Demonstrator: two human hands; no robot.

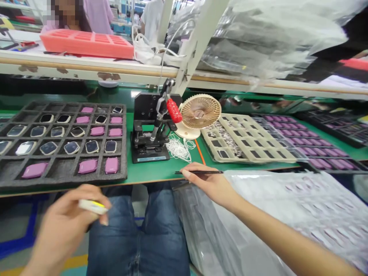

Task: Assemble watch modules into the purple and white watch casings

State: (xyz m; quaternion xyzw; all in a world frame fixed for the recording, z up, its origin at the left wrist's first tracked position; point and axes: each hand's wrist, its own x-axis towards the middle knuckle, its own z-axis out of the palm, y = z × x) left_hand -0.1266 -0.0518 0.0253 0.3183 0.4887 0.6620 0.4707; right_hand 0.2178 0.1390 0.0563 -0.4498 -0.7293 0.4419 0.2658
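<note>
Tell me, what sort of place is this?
Probably an electronics assembly factory: a dark foam tray holds smartwatch-like bodies, a red-handled toggle clamp fixture stands beside it, and the person's right hand holds what look like tweezers.

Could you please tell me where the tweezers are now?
In the head view, the tweezers are just right of centre, held in the right hand, below the fan.
</note>
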